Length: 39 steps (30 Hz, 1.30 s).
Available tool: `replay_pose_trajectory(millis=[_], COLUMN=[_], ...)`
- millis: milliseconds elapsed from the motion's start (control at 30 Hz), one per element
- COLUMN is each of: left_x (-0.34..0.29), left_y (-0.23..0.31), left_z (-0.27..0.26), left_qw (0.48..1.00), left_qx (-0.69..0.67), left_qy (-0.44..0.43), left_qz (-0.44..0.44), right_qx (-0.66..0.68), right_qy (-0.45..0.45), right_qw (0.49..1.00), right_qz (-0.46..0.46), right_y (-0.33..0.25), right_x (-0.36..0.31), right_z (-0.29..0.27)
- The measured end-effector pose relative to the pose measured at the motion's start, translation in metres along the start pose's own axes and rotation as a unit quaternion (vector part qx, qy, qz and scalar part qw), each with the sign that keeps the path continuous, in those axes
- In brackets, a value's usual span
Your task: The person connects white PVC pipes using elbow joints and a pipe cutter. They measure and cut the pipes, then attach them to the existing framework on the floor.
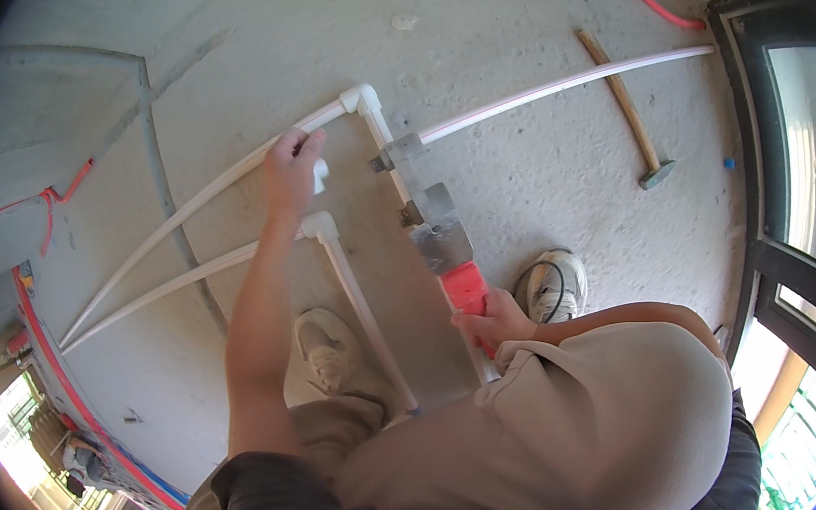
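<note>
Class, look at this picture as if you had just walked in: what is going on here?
A person crouches on a bare concrete floor among white plastic pipes. The right hand grips the red handle of a pipe welding tool, whose metal head sits against a white pipe. The left hand holds a small white fitting next to a long white pipe that ends in an elbow joint. A hammer lies untouched on the floor to the right.

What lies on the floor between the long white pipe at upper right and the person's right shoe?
In the head view, only bare concrete floor lies between the long white pipe and the right shoe.
</note>
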State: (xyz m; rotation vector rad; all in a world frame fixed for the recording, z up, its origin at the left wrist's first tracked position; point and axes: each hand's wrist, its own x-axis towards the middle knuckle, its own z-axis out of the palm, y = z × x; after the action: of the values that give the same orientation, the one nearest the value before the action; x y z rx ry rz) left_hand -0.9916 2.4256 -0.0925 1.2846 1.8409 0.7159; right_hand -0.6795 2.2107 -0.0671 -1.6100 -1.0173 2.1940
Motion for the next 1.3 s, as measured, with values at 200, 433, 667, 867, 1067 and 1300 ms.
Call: replay_pose_trajectory(millis=[200,433,667,867,1067,1300], left_x=[-0.015,-0.017,-0.014,-0.011,-0.001,0.003], left_y=[-0.004,-0.007,-0.003,-0.007,-0.015,-0.014], left_z=[0.034,0.059,0.062,0.064,0.062,0.043], left_qw=[0.95,0.917,0.901,0.901,0.901,0.896], left_qx=[-0.309,-0.385,-0.422,-0.414,-0.419,-0.421], left_qy=[-0.047,-0.089,-0.094,-0.123,-0.101,-0.127], left_qz=[-0.016,-0.055,-0.034,-0.035,-0.054,-0.059], right_qx=[0.005,0.013,0.017,0.026,0.033,0.063], right_qy=[0.003,-0.001,0.0,-0.005,0.005,0.016], right_qw=[1.0,0.999,1.0,1.0,0.999,0.998], right_qz=[0.01,0.035,0.022,0.003,-0.003,0.005], right_y=[0.002,-0.002,-0.004,-0.006,-0.014,-0.018], right_x=[0.001,-0.001,-0.004,-0.006,-0.014,-0.019], right_z=[0.001,0.0,-0.001,0.0,0.003,0.014])
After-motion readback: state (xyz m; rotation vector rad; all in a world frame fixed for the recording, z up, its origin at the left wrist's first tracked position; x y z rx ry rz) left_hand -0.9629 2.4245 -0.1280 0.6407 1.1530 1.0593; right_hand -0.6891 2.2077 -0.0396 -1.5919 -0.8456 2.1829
